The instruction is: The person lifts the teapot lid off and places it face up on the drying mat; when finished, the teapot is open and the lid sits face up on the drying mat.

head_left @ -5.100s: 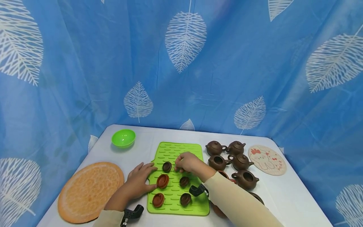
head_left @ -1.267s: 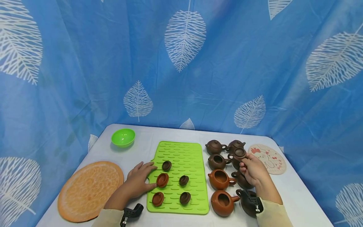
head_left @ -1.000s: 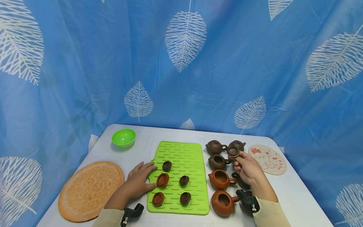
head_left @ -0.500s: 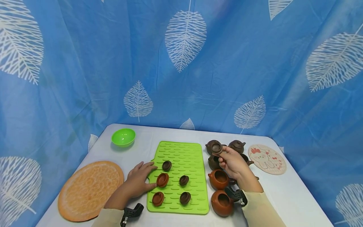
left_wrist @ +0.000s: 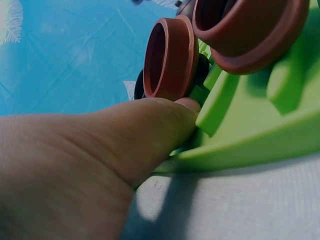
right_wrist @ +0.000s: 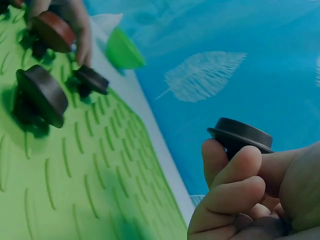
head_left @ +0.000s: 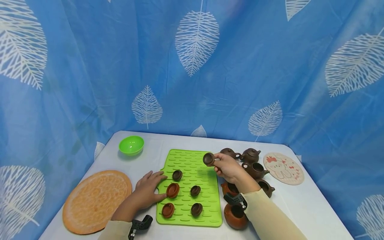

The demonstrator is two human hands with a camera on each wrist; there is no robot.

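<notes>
Over the right edge of the green ridged mat (head_left: 192, 160), my right hand (head_left: 229, 168) pinches a dark brown teapot lid (head_left: 208, 159) by its knob. Its rimmed underside faces up, as the held lid (right_wrist: 240, 135) in the right wrist view also shows. My left hand (head_left: 147, 190) rests with spread fingers on the mat's left edge, the thumb beside a reddish lid (head_left: 172, 190). Upturned on the mat lie another reddish lid (head_left: 168, 210) and dark lids (head_left: 177, 175), (head_left: 195, 190), (head_left: 196, 209). A lidless dark teapot (head_left: 257, 170) stands right of the mat.
Lidded dark teapots (head_left: 250, 155) stand at the back right. Lidless reddish teapots (head_left: 235, 218) are partly behind my right forearm. A round printed mat (head_left: 283, 168) lies far right, a green bowl (head_left: 131, 145) back left and a round orange-brown mat (head_left: 97, 201) at left.
My right hand went from the mat to the dark teapots, where it appears with a lid in its fingers, then carried this lid left to the mat. The left hand stays put.
</notes>
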